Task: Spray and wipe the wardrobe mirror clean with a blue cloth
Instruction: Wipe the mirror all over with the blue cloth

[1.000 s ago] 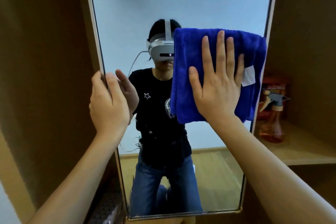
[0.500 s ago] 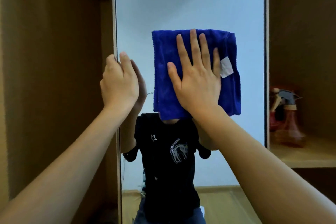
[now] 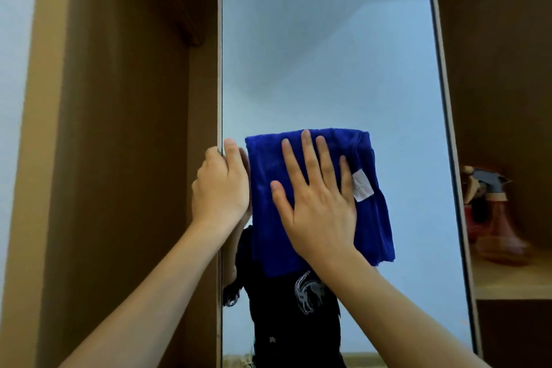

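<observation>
The tall wardrobe mirror fills the middle of the view, set between brown wardrobe panels. A folded blue cloth with a white tag lies flat against the glass at mid height. My right hand presses on the cloth with its fingers spread. My left hand grips the mirror's left edge, fingers curled round it, right beside the cloth. A reflected person in a black shirt shows below the cloth.
A reddish spray bottle with a grey trigger stands on a wooden shelf to the right of the mirror. The left compartment is open, with a hanging rail near the top.
The cloth and my right hand have slid left across the glass towards the left edge. The view has tilted upwards, showing more of the upper mirror. My left hand keeps its hold on the edge.
</observation>
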Demonstrator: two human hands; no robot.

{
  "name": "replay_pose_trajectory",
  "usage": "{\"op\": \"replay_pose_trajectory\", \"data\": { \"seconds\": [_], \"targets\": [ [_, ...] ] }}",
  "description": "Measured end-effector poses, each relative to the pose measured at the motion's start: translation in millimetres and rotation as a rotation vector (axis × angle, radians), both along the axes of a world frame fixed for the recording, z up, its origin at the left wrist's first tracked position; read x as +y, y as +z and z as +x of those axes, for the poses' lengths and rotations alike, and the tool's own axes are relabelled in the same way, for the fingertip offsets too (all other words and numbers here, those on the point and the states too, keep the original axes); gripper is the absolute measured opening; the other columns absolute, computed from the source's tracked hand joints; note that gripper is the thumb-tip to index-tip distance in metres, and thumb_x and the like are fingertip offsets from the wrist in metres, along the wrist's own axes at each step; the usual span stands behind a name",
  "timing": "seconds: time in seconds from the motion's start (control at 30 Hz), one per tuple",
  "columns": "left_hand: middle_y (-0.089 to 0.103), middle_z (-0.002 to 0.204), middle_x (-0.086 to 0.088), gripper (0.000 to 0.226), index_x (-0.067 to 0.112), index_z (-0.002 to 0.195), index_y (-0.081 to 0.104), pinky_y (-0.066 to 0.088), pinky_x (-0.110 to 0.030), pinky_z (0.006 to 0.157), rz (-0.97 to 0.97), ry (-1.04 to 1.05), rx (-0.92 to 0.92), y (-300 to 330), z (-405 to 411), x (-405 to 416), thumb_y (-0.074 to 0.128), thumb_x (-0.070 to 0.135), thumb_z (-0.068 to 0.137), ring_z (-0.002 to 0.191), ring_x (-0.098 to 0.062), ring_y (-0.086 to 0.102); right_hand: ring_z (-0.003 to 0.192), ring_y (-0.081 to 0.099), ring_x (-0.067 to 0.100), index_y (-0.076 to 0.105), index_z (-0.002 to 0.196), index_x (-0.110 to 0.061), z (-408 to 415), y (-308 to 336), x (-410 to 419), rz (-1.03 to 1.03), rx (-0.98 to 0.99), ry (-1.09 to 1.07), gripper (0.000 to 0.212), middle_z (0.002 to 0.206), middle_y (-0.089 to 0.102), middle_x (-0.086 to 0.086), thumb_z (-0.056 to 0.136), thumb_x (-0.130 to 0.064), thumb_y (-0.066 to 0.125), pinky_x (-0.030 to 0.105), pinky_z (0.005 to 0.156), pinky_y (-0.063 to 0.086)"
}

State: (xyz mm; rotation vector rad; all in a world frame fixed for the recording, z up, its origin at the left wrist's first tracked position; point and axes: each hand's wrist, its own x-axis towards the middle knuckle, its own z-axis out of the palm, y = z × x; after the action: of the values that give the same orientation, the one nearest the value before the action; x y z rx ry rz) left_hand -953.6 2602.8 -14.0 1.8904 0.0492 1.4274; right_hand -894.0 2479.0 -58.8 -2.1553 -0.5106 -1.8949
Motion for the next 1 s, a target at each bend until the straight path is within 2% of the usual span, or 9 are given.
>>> {"op": "replay_pose_trajectory", "data": {
  "seconds": [0.13,0.23,0.33,0.43,0.53,0.67,0.83,0.9,1.0],
  "targets": [
    [0.059,0.099,-0.003,0.058,0.010,0.120,0.052,0.030,-0.024,0.061,-0.020,-0.015,0.011,-1,-3,0,0.014,0.050,0.102,0.076,-0.011,0.051,0.150,0.002,0.019,0.010,0.155,-0.026,-6,44,23,-0.002,-0.003,0.051,0.062,0.163,0.007,0.002,0.100,-0.050,0.023,0.045,0.121,0.000],
    [0.057,0.097,0.000,0.063,0.010,0.117,0.056,0.033,-0.026,0.071,-0.059,-0.046,-0.009,-2,-6,-1,0.010,0.051,0.101,0.080,-0.011,0.051,0.150,0.003,0.020,0.012,0.155,-0.024,-11,59,41,0.027,0.004,0.049,0.062,0.163,0.009,0.004,0.100,-0.049,0.021,0.046,0.121,0.000],
    [0.059,0.089,0.002,0.065,0.012,0.104,0.058,0.037,-0.028,0.073,-0.119,-0.073,-0.028,-5,-6,1,0.008,0.054,0.100,0.076,-0.010,0.053,0.151,0.001,0.022,0.009,0.156,-0.021,-12,32,48,-0.014,0.009,0.030,0.062,0.163,0.006,0.005,0.100,-0.047,0.016,0.046,0.121,-0.003],
    [0.062,0.080,-0.004,0.067,0.012,0.081,0.059,0.047,-0.038,0.079,-0.268,-0.165,-0.076,-16,-5,3,0.013,0.056,0.100,0.075,-0.019,0.059,0.150,-0.005,0.022,0.006,0.156,-0.021,-16,-22,52,-0.090,0.036,0.045,0.064,0.163,0.002,0.005,0.100,-0.046,0.021,0.045,0.120,-0.008],
    [0.056,0.065,-0.004,0.063,0.014,0.064,0.051,0.041,-0.034,0.069,-0.347,-0.196,-0.108,-29,-9,1,0.017,0.051,0.102,0.064,-0.018,0.054,0.151,0.001,0.020,0.011,0.156,-0.023,-17,-63,52,-0.077,0.063,0.027,0.063,0.163,0.008,0.003,0.100,-0.048,0.028,0.045,0.121,-0.002],
    [0.051,0.061,0.000,0.062,0.015,0.061,0.045,0.037,-0.030,0.061,-0.381,-0.239,-0.081,-32,-18,2,0.016,0.051,0.102,0.058,-0.016,0.049,0.150,0.001,0.019,0.009,0.156,-0.023,-14,-47,47,-0.116,0.046,0.023,0.062,0.163,0.008,0.004,0.101,-0.048,0.027,0.043,0.120,-0.003],
    [0.053,0.066,0.000,0.063,0.016,0.068,0.050,0.038,-0.030,0.063,-0.350,-0.215,-0.080,-34,-15,1,0.013,0.054,0.101,0.062,-0.016,0.052,0.150,-0.005,0.021,0.004,0.156,-0.020,-13,0,61,0.013,0.073,0.035,0.063,0.163,0.000,0.006,0.102,-0.047,0.023,0.047,0.120,-0.006],
    [0.057,0.072,-0.001,0.064,0.014,0.078,0.056,0.039,-0.029,0.064,-0.377,-0.209,-0.093,-36,-11,3,0.013,0.055,0.100,0.067,-0.016,0.055,0.150,-0.006,0.022,0.003,0.156,-0.020,-14,-11,62,-0.007,0.070,0.032,0.063,0.163,-0.001,0.007,0.102,-0.048,0.020,0.047,0.120,-0.006],
    [0.062,0.085,-0.003,0.065,0.013,0.094,0.059,0.044,-0.032,0.075,-0.428,-0.193,-0.100,-38,-7,3,0.014,0.059,0.098,0.081,-0.020,0.060,0.150,-0.010,0.021,0.001,0.156,-0.020,-17,-53,63,-0.067,0.088,0.032,0.066,0.163,-0.003,0.006,0.099,-0.048,0.019,0.046,0.120,-0.009]
  ]
}}
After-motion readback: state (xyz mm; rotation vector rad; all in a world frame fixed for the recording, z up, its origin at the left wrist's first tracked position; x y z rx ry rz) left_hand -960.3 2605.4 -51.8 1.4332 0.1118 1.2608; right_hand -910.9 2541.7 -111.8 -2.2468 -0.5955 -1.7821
